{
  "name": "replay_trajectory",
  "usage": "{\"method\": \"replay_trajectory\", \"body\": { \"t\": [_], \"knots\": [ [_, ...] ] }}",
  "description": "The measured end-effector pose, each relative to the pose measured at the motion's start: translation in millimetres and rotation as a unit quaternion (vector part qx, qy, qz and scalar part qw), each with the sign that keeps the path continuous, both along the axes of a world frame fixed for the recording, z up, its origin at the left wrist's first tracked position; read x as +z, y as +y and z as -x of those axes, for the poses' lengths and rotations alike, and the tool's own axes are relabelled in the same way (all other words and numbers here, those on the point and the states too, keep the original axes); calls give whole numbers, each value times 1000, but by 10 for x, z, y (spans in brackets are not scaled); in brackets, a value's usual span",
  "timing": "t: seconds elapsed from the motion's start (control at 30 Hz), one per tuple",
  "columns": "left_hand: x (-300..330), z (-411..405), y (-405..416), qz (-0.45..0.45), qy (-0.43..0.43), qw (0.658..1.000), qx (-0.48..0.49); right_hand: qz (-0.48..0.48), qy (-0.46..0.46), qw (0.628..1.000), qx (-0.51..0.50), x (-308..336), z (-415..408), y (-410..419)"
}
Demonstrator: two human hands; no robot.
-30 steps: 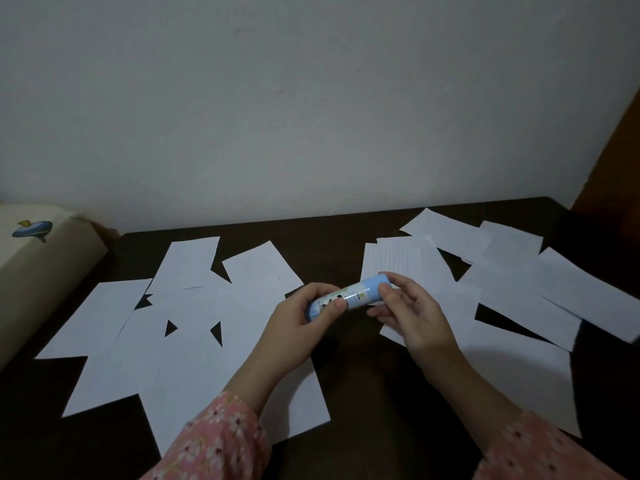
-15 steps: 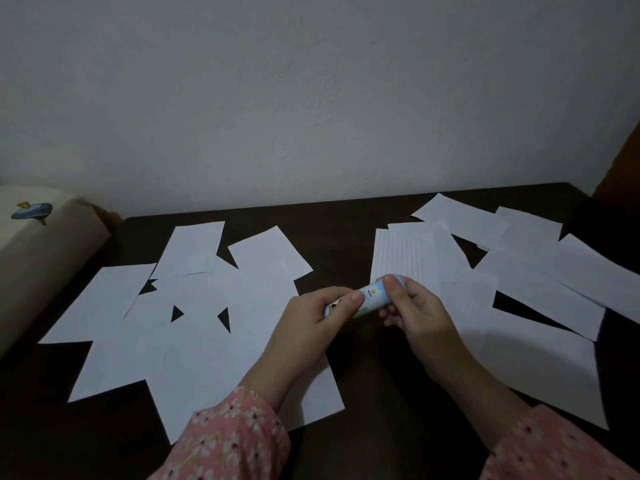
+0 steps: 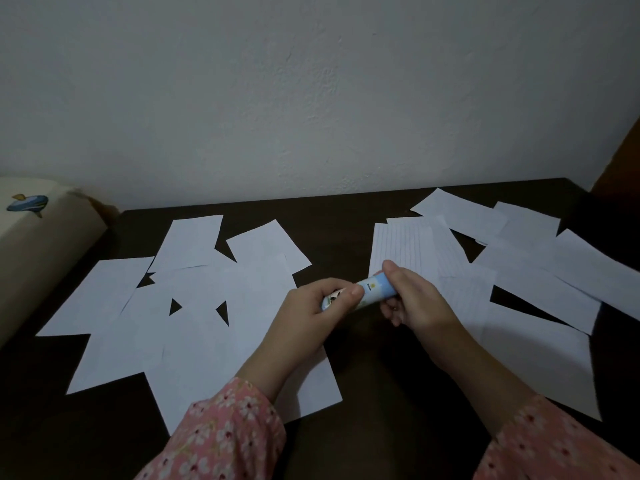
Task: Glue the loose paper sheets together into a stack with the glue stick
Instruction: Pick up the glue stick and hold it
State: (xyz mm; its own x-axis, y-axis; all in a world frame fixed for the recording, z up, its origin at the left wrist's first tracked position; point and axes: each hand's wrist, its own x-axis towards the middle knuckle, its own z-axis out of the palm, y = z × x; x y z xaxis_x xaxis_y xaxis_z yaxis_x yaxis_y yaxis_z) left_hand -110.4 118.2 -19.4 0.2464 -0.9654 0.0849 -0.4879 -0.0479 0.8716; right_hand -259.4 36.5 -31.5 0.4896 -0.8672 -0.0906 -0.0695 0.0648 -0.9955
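A light blue glue stick [image 3: 372,289] lies crosswise between my hands above the dark table [image 3: 346,223]. My left hand [image 3: 311,310] grips its lower, printed end, thumb on top. My right hand [image 3: 414,299] wraps its upper right end. Whether the cap is on is hidden by the fingers. Several loose white sheets [image 3: 194,306] overlap in a pile at the left. Several more sheets [image 3: 540,282] lie spread at the right, and a lined sheet [image 3: 403,244] sits just behind my right hand.
A cream box with a blue whale picture [image 3: 38,244] stands at the table's left edge. A white wall [image 3: 311,98] rises right behind the table. Dark wood [image 3: 620,161] shows at the far right. Pink floral sleeves cover both forearms.
Both hands have kept hold of the glue stick, and my right hand's fingers have closed further around its end. The camera has tipped, so the table sits lower in view.
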Motion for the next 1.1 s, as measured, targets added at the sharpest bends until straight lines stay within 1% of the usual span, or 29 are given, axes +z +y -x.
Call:
{"method": "replay_trajectory", "body": {
  "t": [0.1, 0.2, 0.33, 0.4, 0.43, 0.57, 0.67, 0.8, 0.93, 1.0, 1.07, 1.1],
  "knots": [
    [21, 30, -11, 14, 0, 1000, 3, 20, 13, 1000, 1, 7, 3, -9],
    [45, -11, -42, -2, 2, 1000, 6, 18, -4, 1000, 19, -7, 1, 16],
    [42, -42, -74, -31, 50, 998, 0, 65, -13, 996, 52, 21, 38, 62],
    [82, -51, -77, -44, 73, 996, -3, 70, -21, 996, 51, 47, 62, 62],
    [92, -50, -72, -42, 71, 997, -2, 67, -22, 997, 42, 53, 70, 53],
    [66, 42, -17, 35, 5, 999, 12, 50, 23, 998, 27, 67, 65, -8],
    [42, 101, 15, 60, 16, 998, 10, 61, 36, 997, 31, 86, 72, 10],
    [62, 61, -16, 16, 51, 999, 3, 84, 28, 995, 43, 110, 107, 67],
    [90, 26, -24, -42, 119, 992, -4, 121, 14, 992, 45, 92, 133, 97],
    [131, 25, -17, -65, 143, 987, -14, 124, 7, 991, 39, 69, 130, 107],
    [148, 42, -10, -59, 134, 989, -13, 131, 4, 991, 25, 45, 123, 96],
    [136, 54, -7, -39, 108, 993, -7, 133, 4, 991, 18, 35, 123, 75]
  ]
}}
